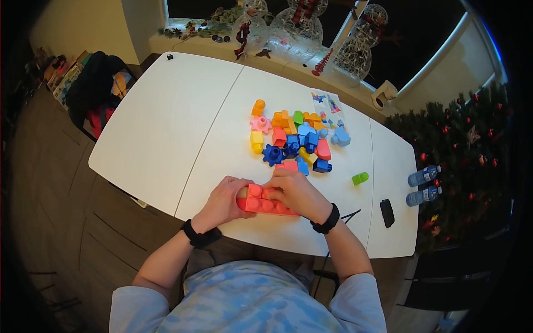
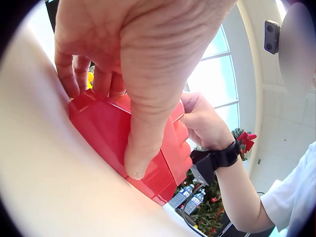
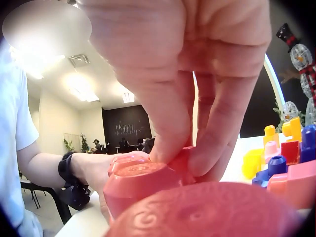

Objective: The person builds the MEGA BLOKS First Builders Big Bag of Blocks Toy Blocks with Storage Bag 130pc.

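A red block build (image 1: 267, 206) with round studs lies at the table's near edge in the head view. My left hand (image 1: 223, 201) grips its left end; in the left wrist view the thumb of that hand (image 2: 148, 89) lies along the red side (image 2: 101, 129), fingers on the far side. My right hand (image 1: 297, 191) is over the build's top. In the right wrist view, thumb and fingers of the right hand (image 3: 192, 84) pinch a small red piece (image 3: 183, 160) beside a larger studded red block (image 3: 143, 182).
Beyond the hands is a pile of coloured blocks (image 1: 292, 145), with a printed sheet (image 1: 333, 105) behind it. A green block (image 1: 360, 178), a black case (image 1: 387, 213) and two water bottles (image 1: 423, 176) are to the right. A black cable (image 1: 351, 215) lies by the right wrist.
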`<state>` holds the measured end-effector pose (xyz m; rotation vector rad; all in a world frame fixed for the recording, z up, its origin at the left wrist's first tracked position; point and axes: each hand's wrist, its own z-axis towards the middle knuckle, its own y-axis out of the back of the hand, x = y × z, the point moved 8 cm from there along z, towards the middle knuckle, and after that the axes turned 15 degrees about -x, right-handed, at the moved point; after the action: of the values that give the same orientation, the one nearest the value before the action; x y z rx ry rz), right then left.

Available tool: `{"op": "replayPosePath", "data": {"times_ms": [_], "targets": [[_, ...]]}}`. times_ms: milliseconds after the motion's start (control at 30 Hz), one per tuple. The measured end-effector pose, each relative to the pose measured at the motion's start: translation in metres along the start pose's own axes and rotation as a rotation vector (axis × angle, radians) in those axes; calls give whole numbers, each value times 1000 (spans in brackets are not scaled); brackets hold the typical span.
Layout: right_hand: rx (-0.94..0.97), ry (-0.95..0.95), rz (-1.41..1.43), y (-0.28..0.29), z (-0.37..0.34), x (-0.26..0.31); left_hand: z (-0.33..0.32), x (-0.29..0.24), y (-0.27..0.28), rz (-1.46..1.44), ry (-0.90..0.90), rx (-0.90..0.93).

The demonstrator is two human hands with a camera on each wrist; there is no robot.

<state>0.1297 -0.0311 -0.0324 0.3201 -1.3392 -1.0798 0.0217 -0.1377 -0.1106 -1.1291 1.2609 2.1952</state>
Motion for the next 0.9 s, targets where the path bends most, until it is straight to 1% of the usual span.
{"op": "replayPosePath", "data": {"times_ms": [233,433,500,567,600,667,700,767,800,867,900], "targets": [[5,-1,-3,-3,2,-2,0,-3,1,15,-42,-14],[16,0,-3,-4,3,-5,-1,-6,2,-7,-26,-18],[15,18,-3,1,5,-2,-2,-5,1,-9,-26,-16],[71,-33,34,7,12,-4,0,-6,3,-10,-32,-15],[71,-27,29,14,18,-3,1,-6,3,-29,-24,-12],[-86,-113,53,41,38,-12,1,-6,5,-49,-7,-18],[-117,-144,22,50,50,-19,1,-6,4,-40,-6,-2],[-223,-99,-185,61,73,-42,-1,-2,1,-31,-7,14],[-223,-95,-187,56,83,-55,-1,3,-2,-24,11,21],[-261,-39,-402,45,101,-75,-1,7,-3,-16,26,20],[-259,-31,-402,38,109,-83,-1,6,-4,-21,28,29]]}}
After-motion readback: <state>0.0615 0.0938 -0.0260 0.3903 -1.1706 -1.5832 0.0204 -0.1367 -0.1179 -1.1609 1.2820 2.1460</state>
